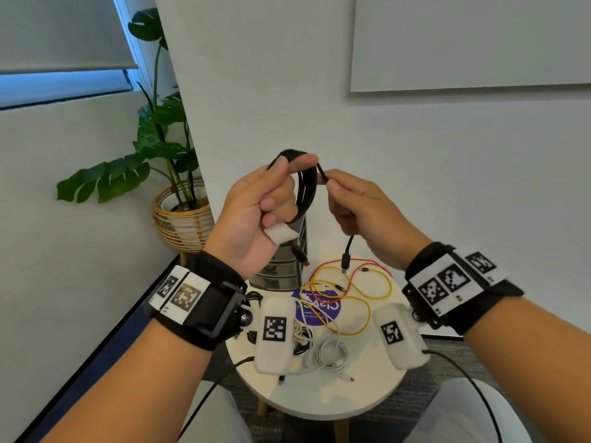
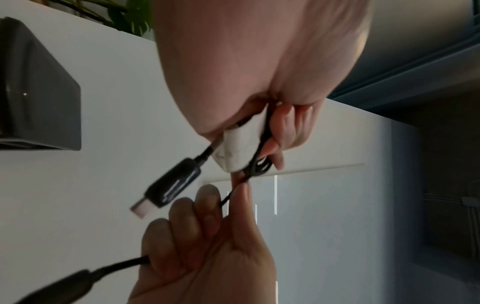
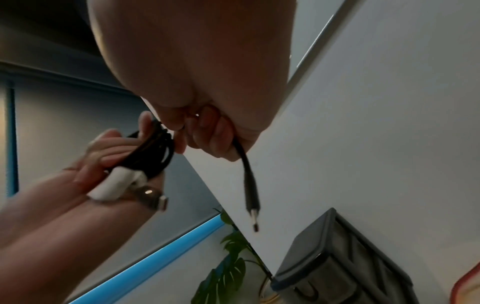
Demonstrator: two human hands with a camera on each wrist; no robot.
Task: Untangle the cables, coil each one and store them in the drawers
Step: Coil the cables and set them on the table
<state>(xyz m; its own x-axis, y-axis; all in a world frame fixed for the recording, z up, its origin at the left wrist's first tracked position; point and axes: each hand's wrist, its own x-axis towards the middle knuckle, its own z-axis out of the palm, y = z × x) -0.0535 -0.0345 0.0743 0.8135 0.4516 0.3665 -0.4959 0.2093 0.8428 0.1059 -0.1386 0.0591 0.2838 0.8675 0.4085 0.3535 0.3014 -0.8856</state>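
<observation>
While both hands are raised well above the bench [image 1: 377, 391], a black cable [image 1: 307, 187] is being held between them, most of it already wound into a loose coil. That coil is looped over the left hand [image 1: 256, 212], whose grip is curled closed round the strands, with the thumb pressed on top of the bundle. One finger of that hand is wrapped in white tape [image 1: 281, 233], and a USB-A plug [image 2: 166, 189] is left sticking out just below it. Right beside it, the free end of the same cable is pinched by the right hand [image 1: 361, 215], fingers closed around the cord, so its small plug [image 1: 346, 262] is left dangling under that grip. Farther below the hands, red and yellow cables [image 1: 355, 289] are spread in loops on the bench, with a coiled white cable [image 1: 332, 350] nearer the body. Under the left grip, a dark drawer unit [image 1: 281, 270] is seen standing at the bench's far edge, drawers shut as far as can be told. Off to the left, a potted plant [image 1: 169, 148] is parked in a wicker basket.
</observation>
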